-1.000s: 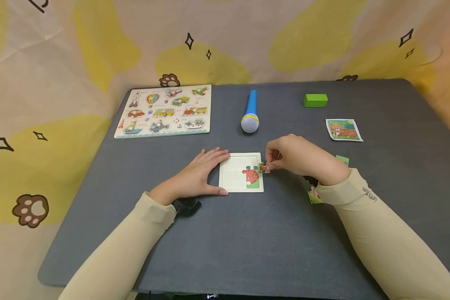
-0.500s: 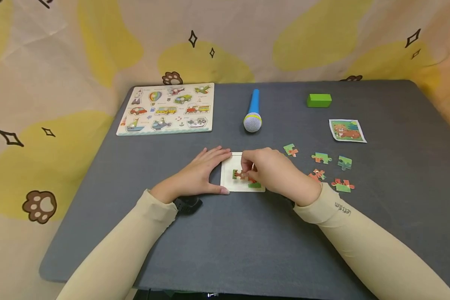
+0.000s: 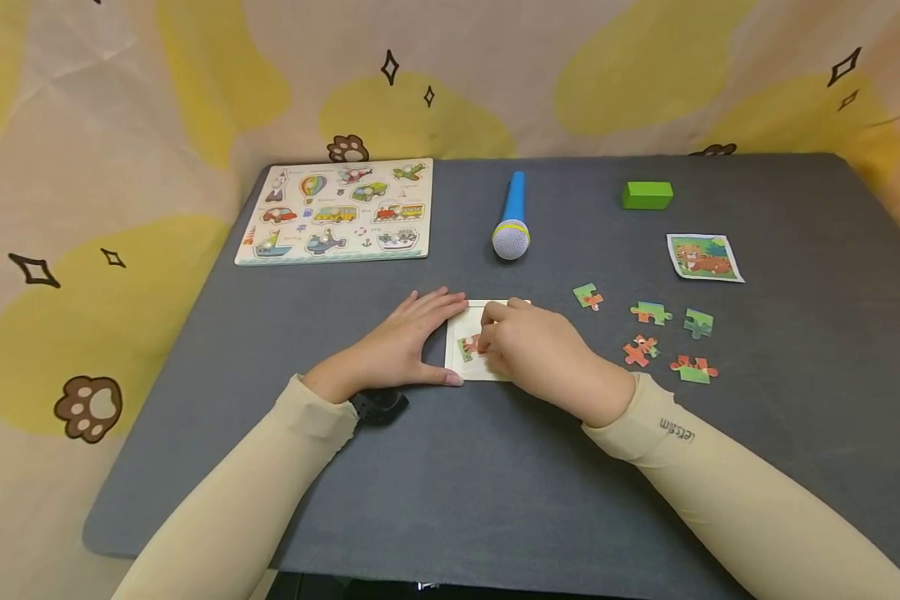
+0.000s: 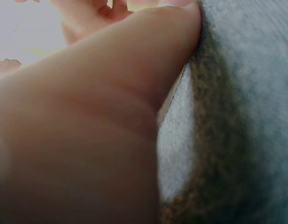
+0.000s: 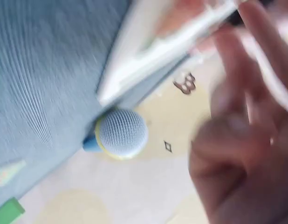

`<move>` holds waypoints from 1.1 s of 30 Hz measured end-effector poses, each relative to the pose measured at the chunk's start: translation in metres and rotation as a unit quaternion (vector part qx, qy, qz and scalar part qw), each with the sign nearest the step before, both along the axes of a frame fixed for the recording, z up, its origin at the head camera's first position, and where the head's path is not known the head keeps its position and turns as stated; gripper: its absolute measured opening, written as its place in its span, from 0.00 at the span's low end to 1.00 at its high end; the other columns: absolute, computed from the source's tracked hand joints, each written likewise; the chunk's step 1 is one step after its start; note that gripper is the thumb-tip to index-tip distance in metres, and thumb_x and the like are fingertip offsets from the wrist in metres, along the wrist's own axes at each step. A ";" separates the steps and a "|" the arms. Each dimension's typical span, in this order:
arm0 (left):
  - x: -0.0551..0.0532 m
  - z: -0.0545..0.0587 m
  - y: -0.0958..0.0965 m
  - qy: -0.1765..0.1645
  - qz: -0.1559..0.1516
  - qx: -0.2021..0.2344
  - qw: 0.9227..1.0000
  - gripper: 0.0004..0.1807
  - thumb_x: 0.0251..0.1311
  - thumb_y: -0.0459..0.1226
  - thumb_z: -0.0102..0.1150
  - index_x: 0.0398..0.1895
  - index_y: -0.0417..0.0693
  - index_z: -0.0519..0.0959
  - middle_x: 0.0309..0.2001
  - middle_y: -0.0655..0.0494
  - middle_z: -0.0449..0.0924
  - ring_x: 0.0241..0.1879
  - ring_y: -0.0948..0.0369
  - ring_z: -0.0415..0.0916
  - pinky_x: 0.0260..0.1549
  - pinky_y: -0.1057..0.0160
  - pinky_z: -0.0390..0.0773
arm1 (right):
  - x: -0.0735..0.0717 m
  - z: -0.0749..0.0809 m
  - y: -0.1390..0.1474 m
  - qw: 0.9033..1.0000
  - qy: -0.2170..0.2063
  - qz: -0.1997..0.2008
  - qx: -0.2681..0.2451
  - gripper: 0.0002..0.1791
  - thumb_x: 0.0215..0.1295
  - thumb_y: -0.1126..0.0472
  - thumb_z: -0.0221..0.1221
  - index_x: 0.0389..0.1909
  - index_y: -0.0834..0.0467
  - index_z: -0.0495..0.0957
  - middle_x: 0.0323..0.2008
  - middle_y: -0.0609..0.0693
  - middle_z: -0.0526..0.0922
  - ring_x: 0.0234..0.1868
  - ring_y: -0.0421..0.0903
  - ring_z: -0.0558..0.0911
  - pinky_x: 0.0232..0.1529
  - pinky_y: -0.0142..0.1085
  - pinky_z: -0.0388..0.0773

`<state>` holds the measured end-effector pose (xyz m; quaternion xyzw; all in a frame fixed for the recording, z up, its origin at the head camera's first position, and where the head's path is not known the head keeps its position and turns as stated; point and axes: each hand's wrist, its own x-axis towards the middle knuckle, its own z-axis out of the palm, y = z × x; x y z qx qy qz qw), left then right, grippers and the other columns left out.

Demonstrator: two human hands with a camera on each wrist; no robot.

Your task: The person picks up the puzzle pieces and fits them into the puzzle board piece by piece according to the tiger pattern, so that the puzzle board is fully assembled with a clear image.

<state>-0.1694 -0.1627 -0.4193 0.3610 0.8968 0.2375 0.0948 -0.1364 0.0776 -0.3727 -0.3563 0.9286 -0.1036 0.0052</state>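
A white puzzle tray lies on the table before me. My left hand rests at its left side with fingers spread, thumb on the lower left corner and fingertips by the upper left one. Over the tray, my right hand pinches a small jigsaw piece in green and reddish brown, which sits slightly tilted. That hand hides the tray's right part. In the right wrist view the curled fingers are blurred beside the tray's edge. The left wrist view is mostly filled by the left hand's base and thumb.
Several loose jigsaw pieces lie right of the right hand. Behind them are a picture card and a green block. A blue toy microphone stands beyond the tray, and a vehicle puzzle board lies at the back left.
My right hand has brought the jigsaw piece leftward from the tray's right edge over its middle and turned it slightly. The left hand keeps its place on the tray.
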 end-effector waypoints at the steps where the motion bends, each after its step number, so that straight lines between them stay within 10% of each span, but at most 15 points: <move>1: 0.000 0.000 0.000 0.001 -0.001 -0.001 1.000 0.57 0.57 0.56 0.77 0.83 0.44 0.58 0.82 0.49 0.56 0.83 0.51 0.42 0.79 0.42 0.36 | 0.001 0.001 0.001 1.000 -0.002 0.011 0.010 0.08 0.60 0.66 0.72 0.38 0.51 0.90 0.46 0.45 0.84 0.45 0.49 0.80 0.35 0.43 0.84; 13: -0.001 0.000 0.003 -0.002 -0.001 -0.008 1.000 0.57 0.57 0.56 0.77 0.83 0.44 0.58 0.82 0.49 0.56 0.83 0.51 0.43 0.79 0.43 0.36 | 0.004 0.002 0.004 0.996 -0.042 0.066 0.052 0.25 0.63 0.58 0.74 0.61 0.58 0.84 0.59 0.52 0.80 0.55 0.55 0.80 0.54 0.48 0.82; 33: -0.001 0.001 0.000 -0.005 0.004 -0.009 1.000 0.58 0.57 0.57 0.77 0.83 0.45 0.57 0.82 0.52 0.54 0.83 0.53 0.41 0.79 0.44 0.35 | -0.005 0.004 0.009 0.992 -0.091 0.085 0.010 0.26 0.64 0.59 0.74 0.63 0.58 0.83 0.58 0.55 0.76 0.48 0.50 0.81 0.51 0.44 0.82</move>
